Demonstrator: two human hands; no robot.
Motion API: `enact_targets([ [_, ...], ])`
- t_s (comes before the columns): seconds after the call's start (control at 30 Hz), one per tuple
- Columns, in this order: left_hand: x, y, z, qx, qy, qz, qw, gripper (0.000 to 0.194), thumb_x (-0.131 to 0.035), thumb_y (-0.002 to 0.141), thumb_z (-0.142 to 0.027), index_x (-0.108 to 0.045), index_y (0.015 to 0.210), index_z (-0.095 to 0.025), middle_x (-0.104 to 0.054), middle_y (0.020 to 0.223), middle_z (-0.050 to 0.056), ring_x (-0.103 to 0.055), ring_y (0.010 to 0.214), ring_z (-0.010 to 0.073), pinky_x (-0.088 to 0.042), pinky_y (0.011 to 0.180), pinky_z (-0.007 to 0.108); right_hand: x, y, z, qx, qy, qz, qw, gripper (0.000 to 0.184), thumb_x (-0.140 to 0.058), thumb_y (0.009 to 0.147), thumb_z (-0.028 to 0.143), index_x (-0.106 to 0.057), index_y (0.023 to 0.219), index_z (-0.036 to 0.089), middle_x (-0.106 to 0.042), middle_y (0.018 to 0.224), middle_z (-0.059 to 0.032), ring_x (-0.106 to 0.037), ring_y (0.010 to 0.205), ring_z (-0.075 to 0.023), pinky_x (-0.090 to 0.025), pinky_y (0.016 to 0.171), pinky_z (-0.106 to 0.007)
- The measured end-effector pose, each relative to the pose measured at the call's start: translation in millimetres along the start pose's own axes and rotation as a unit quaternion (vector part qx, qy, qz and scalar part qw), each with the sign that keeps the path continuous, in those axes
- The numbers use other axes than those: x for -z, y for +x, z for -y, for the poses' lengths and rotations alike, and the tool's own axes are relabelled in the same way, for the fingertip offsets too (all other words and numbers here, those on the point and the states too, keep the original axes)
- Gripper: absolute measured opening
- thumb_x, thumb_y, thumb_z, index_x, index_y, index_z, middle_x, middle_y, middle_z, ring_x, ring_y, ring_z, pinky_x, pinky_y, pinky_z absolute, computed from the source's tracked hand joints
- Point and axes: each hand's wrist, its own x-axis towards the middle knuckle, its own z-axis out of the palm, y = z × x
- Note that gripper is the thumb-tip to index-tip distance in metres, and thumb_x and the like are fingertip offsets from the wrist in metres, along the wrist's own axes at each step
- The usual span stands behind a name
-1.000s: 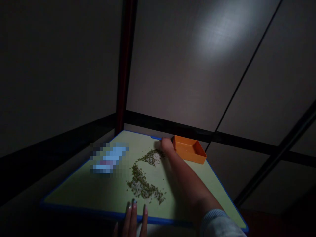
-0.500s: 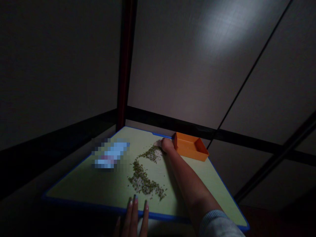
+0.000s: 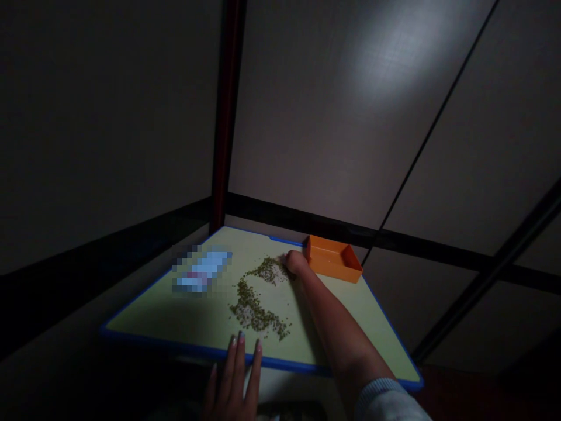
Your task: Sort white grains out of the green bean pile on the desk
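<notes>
Left of the dark red post we see a shadowed wall, right of it glare-lit panels.

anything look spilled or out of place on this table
Yes, possibly a spill: loose grains, greenish and pale, lie strewn in a curved band directly on the tabletop, with strays around it, outside the orange tray. It could be deliberate. The pixelated item at left can't be judged.

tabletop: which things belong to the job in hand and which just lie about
Likely in use:
green and whitish bits, right hand at their far end
orange box, beside that hand

Apparently lying about:
pixelated bluish item at left, untouched
</notes>
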Motion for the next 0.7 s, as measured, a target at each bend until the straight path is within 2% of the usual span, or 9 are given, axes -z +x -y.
enact_targets([
  [0.2,25.8,3,-15,0.015,-0.007,0.024,1.000,0.085,-0.059,0.075,-0.050,-0.030,0.150,-0.024,-0.020,0.161,0.018,-0.024,0.148,0.0377,-0.034,0.109,0.057,4,-16,5,0.006,-0.003,0.009,1.000,0.033,-0.052,0.096,0.036,-0.073,0.111,0.015,-0.070,0.119,-0.0186,-0.067,0.111,-0.0263,-0.051,0.084,-0.029],
  [0.33,37.2,4,-22,0.035,-0.004,0.028,0.999,0.081,-0.057,0.077,-0.043,-0.030,0.150,-0.024,-0.019,0.162,0.016,-0.019,0.150,0.0347,-0.027,0.114,0.056,6,-29,9,0.007,-0.010,0.017,1.000,0.037,-0.051,0.096,0.040,-0.073,0.112,0.015,-0.071,0.119,-0.0177,-0.067,0.111,-0.0260,-0.050,0.083,-0.028],
  [0.5,37.6,4,-26,0.042,0.004,0.012,0.999,0.081,-0.056,0.078,-0.044,-0.029,0.151,-0.024,-0.017,0.163,0.015,-0.017,0.151,0.0336,-0.025,0.115,0.056,6,-45,15,0.020,-0.026,0.023,0.999,0.036,-0.050,0.097,0.037,-0.073,0.112,0.014,-0.071,0.118,-0.0180,-0.067,0.110,-0.0248,-0.049,0.084,-0.026],
  [0.7,33.2,3,-28,0.052,0.014,0.000,0.999,0.081,-0.056,0.077,-0.041,-0.029,0.151,-0.024,-0.016,0.163,0.014,-0.015,0.151,0.0331,-0.022,0.116,0.058,11,-63,22,0.044,-0.044,0.008,0.998,0.039,-0.046,0.098,0.038,-0.072,0.113,0.013,-0.067,0.123,-0.0186,-0.059,0.119,-0.0262,-0.048,0.086,-0.029],
])
